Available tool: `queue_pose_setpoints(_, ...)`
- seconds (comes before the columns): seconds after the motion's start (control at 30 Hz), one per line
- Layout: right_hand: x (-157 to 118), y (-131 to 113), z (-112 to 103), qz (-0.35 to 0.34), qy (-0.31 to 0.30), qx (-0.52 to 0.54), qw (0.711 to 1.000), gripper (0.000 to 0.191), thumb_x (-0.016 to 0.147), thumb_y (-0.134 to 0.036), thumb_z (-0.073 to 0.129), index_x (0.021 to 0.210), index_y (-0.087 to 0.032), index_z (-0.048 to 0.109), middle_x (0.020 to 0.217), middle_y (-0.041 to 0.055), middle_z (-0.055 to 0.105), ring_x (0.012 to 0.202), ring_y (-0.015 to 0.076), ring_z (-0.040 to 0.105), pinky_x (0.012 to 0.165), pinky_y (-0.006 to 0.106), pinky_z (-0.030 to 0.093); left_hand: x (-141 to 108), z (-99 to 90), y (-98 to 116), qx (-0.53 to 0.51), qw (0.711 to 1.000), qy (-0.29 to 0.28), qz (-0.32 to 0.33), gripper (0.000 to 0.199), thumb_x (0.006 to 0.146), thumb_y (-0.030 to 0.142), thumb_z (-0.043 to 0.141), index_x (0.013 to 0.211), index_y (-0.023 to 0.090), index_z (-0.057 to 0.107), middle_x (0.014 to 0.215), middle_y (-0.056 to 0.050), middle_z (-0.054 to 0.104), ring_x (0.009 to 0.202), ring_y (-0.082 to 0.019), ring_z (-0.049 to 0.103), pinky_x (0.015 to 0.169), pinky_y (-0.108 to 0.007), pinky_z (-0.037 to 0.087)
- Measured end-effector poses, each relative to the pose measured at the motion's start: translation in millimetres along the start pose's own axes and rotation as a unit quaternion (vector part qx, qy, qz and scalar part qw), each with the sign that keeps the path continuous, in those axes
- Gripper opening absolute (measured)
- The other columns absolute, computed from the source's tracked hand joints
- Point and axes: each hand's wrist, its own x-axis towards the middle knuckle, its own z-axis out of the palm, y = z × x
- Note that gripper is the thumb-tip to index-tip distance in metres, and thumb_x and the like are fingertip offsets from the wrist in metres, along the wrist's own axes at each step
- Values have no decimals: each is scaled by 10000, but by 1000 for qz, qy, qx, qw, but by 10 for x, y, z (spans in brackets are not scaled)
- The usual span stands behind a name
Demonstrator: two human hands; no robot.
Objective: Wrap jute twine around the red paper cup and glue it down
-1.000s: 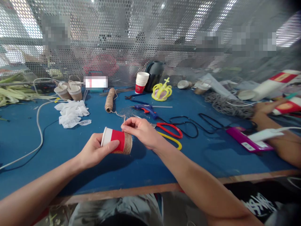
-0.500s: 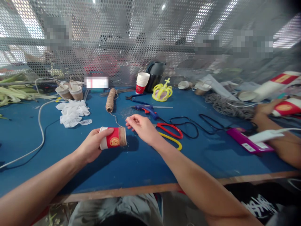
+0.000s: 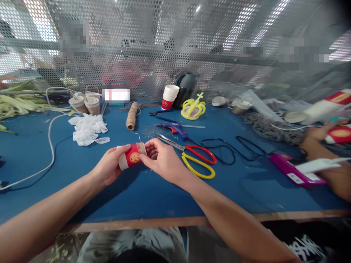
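Observation:
A red and white paper cup (image 3: pixel 133 155) lies sideways above the blue table, with twine (image 3: pixel 141 148) wound round its base end. My left hand (image 3: pixel 110 163) is closed around the rim end. My right hand (image 3: pixel 161 157) grips the wound end, thumb on the near side and fingers curled behind it. From there a strand runs up to a roll of brown twine (image 3: pixel 132 116) lying on the table. Scissors (image 3: pixel 199 155) with red and yellow handles lie open right of my right hand, and beyond them is a blue glue gun (image 3: pixel 174 129).
White gloves (image 3: pixel 88 128) lie at left near a white cable (image 3: pixel 50 140). Stacked cups (image 3: pixel 169 97), a dark jug (image 3: pixel 186 89) and a yellow crown-shaped piece (image 3: pixel 193 108) stand behind. At right are a purple power strip (image 3: pixel 294 171) and a co-worker's arm (image 3: pixel 320 155).
My right hand has come from beside the cup onto its twine-wrapped end and closed there. The cup has tilted slightly, its wrapped end rising. The view has shifted a little.

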Motion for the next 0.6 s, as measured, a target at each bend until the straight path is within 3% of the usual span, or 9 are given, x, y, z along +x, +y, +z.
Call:
queue_pose_setpoints(0.2, -3, -4, 24, 13, 15, -18, 1000, 154, 683, -239, 593, 796, -181, 505, 716, 27, 623, 627, 139, 582, 616, 287, 475, -56, 42, 1, -4, 1000, 17, 8, 118, 742, 165, 594, 689, 73, 646, 581, -41, 646, 471, -83, 565, 452, -158, 442)
queue_pose_setpoints(0.6, -12, -35, 19, 25, 10, -1, 1000, 132, 680, -214, 577, 778, -189, 493, 705, 26, 621, 615, 136, 576, 601, 285, 477, -66, 55, -8, -5, 1000, -1, 13, 127, 681, 205, 660, 674, 78, 655, 582, -41, 655, 485, -90, 560, 470, -175, 429)
